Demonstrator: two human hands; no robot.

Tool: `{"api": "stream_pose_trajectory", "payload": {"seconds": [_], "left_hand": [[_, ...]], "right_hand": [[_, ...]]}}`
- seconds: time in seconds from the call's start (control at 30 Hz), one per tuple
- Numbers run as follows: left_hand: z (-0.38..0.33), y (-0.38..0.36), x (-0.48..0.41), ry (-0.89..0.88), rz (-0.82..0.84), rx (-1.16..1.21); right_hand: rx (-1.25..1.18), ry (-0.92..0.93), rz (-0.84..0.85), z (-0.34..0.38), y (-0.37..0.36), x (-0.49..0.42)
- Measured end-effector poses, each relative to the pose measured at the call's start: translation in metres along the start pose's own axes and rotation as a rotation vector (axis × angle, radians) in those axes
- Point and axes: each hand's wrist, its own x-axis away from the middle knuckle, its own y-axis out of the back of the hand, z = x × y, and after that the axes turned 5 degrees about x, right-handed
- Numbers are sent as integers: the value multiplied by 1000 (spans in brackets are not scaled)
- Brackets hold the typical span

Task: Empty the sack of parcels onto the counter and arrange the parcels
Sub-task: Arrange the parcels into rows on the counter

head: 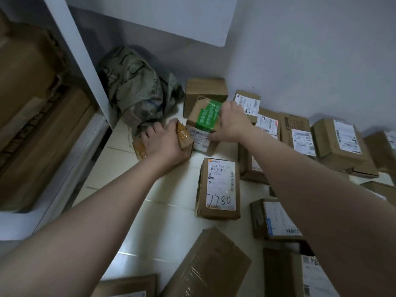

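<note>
Left hand [162,142] lies from above on a small parcel [183,137] wrapped in yellowish tape, and its fingers are curled over the far edge, so it grips this parcel against the counter [162,232]. Right hand [232,123] holds the green-taped box [205,116]: the thumb presses on the near side, close to the white label, and the fingers go over the top right edge. This box stands a little tilted and touches the small parcel on its left side.

The sack [137,88], grey-green and crumpled, lies at the back left corner of the counter, against the white upright [81,61] of a shelf unit, just behind the left hand. It looks collapsed; I cannot tell if something is inside.

Behind the green-taped box stands a plain brown box [205,86] near the wall. Nearer to the camera, between the two forearms, lies a flat parcel marked 7780 [218,189], label up. Along the wall on the right, several labelled boxes [338,142] stand close together, some touching. More parcels lie at the near edge. On the left shelf are large cartons [32,125].
</note>
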Motion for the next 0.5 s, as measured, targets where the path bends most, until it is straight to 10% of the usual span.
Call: {"api": "stream_pose_trajectory", "payload": {"seconds": [0.23, 0.5], "left_hand": [[15, 22, 18, 164, 182, 135], [20, 18, 58, 252, -31, 119]], "right_hand": [[-788, -508, 36, -19, -8, 29], [-377, -511, 38, -6, -13, 57]]}}
